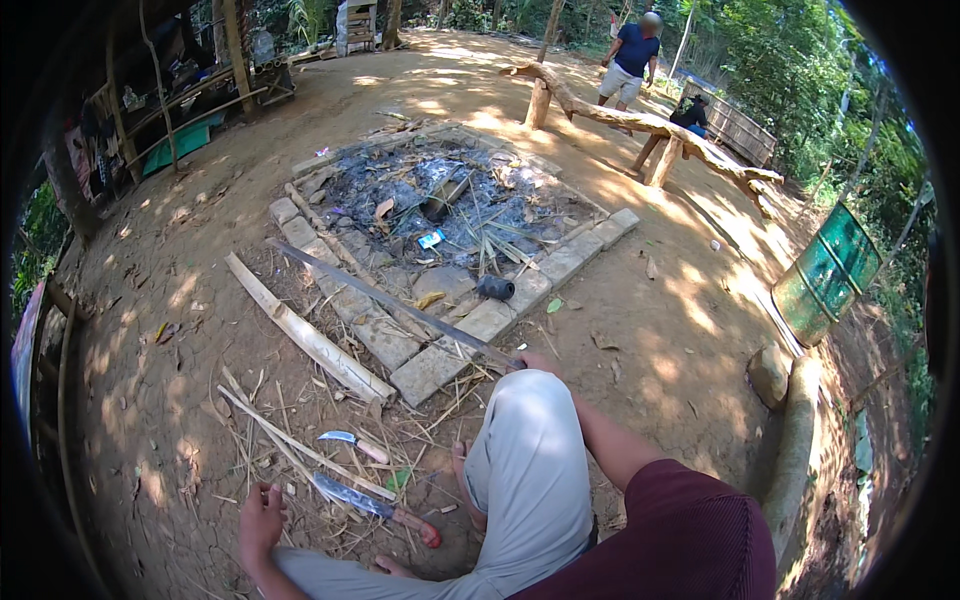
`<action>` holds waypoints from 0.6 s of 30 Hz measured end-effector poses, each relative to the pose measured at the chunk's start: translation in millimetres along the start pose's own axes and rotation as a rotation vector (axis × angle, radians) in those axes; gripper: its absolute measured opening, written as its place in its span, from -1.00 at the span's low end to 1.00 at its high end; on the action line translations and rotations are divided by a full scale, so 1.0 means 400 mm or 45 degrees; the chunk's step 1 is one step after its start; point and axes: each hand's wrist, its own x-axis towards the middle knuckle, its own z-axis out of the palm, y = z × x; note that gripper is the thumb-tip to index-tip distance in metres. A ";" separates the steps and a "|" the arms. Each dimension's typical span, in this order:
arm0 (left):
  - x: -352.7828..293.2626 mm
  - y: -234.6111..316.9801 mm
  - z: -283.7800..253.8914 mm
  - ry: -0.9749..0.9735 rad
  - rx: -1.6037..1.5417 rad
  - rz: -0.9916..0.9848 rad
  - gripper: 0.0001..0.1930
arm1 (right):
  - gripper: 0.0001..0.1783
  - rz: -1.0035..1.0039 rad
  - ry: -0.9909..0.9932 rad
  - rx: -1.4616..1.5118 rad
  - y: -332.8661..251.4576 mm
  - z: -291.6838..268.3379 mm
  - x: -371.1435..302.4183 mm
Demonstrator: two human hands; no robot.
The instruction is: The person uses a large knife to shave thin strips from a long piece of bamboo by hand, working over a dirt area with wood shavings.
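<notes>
My right hand (538,364), partly hidden behind my raised knee, is closed round the near end of a long, thin, dark strip (390,302). The strip slants away to the left over the stone border (440,368) of a fire pit; its material is unclear. Low at the left, my left hand (262,517) hangs over the ground with loosely bent fingers and nothing in them. Beside it lies a machete (365,498) with a wooden handle, red at its end. Just beyond are a small knife (355,442) and a thin pale stick (300,440).
A pale split log or bamboo piece (310,330) lies left of the pit. Ash (400,180) and a black cylinder (495,287) are in it. A rough bench (620,115), a person (633,55) and a green drum (828,270) stand to the right.
</notes>
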 end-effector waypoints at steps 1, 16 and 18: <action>-0.005 -0.005 -0.007 0.019 -0.020 -0.009 -0.66 | -0.53 -0.025 0.061 -0.013 -0.068 -0.039 0.005; -0.078 0.206 0.046 1.140 0.472 0.791 -0.26 | -0.62 -0.196 -1.468 1.228 -0.715 -0.119 -0.117; -0.092 0.223 0.053 1.063 0.521 1.055 -0.13 | -0.67 -0.176 -1.609 1.196 -0.727 -0.012 -0.181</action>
